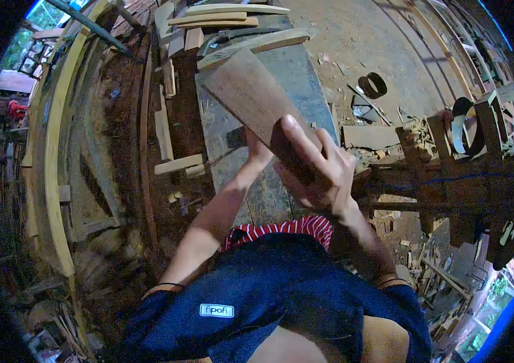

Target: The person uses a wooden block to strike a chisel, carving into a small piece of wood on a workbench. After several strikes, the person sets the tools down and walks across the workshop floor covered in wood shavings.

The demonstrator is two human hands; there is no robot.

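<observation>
Gripping a wooden board (246,91) toward its near end, the right hand (329,172) looks closed about it, index finger stretched along the upper face. On the other side, the left hand (258,151) sits at the board's left edge, its fingers hidden underneath, so from where I stand I cannot tell how far they close. The board slants over the workbench (296,66), far end toward the left. Beyond it lies a pale length of wood (269,46), with narrow strips (208,19) farther off; a dark ring (380,83) rests on the floor, right.
</observation>
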